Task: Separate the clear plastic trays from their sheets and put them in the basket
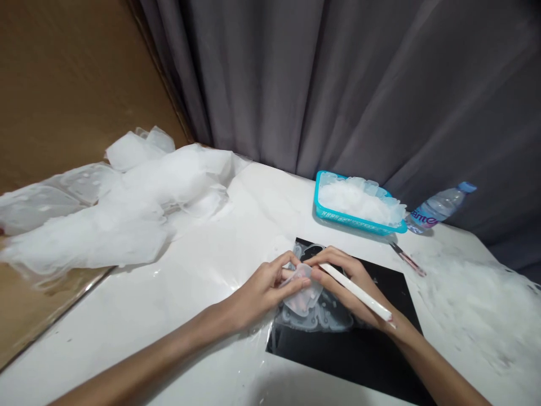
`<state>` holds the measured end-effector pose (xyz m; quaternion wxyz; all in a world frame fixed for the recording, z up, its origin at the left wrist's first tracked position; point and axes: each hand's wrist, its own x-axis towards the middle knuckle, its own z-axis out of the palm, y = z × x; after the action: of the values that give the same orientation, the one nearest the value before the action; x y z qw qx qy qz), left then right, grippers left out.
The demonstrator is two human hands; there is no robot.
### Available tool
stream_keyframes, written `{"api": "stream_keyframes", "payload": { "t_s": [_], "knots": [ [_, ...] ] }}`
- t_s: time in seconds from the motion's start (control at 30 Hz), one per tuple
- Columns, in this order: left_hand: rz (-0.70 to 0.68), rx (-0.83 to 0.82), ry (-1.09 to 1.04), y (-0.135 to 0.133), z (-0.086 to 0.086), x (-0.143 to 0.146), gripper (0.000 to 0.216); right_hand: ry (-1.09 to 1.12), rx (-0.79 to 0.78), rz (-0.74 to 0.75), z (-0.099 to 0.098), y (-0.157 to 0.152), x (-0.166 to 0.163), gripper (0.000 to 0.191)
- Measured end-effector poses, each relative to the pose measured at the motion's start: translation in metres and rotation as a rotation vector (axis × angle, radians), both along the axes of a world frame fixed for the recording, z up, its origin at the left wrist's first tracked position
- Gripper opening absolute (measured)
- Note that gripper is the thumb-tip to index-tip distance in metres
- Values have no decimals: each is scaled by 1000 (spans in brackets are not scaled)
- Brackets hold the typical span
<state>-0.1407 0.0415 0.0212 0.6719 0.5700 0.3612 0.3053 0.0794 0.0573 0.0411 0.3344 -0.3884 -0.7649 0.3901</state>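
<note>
My left hand (pixel 276 285) pinches a small translucent whitish piece (pixel 305 296), thin and soft-looking, with the thumb lying over its front. My right hand (pixel 346 279) has its fingertips at the right edge of that piece. A slim white stick-like tool (pixel 359 294) is held in the right hand, running back over it toward the wrist, with a reddish mark at its rear end. Its front tip is hidden by the fingers. Below both hands, a translucent sheet of rounded shapes (pixel 327 320) lies on a black mat (pixel 346 355).
A turquoise basket (pixel 359 224) full of white translucent pieces stands behind the mat, beside a tilted-looking water bottle (pixel 437 208). Small scissors (pixel 408 259) lie nearby. White scraps (pixel 486 310) spread at right. A heap of translucent sheets (pixel 139 197) covers the left.
</note>
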Motion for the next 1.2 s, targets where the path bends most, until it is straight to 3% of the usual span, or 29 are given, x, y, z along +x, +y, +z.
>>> {"api": "stream_keyframes", "payload": {
  "t_s": [0.23, 0.43, 0.6, 0.73, 0.97, 1.1, 1.2],
  "knots": [
    [75, 183, 214, 1, 3, -1, 32, 118, -33, -35, -5, -4, -7, 11],
    [42, 266, 230, 1, 9, -5, 31, 20, 47, -37, -4, 0, 1, 12],
    [66, 282, 226, 3, 7, -6, 26, -83, 73, 76, 3, 5, 12, 13],
    [69, 221, 211, 4, 3, -4, 27, -172, -6, 174, 6, 5, 17, 9],
    [72, 104, 86, 2, -1, -1, 30, -10, -170, 75, 6, 3, 16, 19],
    [97, 218, 138, 4, 0, -3, 25, 8, -133, -33, 4, 8, 22, 20],
    [101, 315, 215, 6, -1, -2, 23, 53, -70, -34, -2, 5, 12, 16]
  ]
}}
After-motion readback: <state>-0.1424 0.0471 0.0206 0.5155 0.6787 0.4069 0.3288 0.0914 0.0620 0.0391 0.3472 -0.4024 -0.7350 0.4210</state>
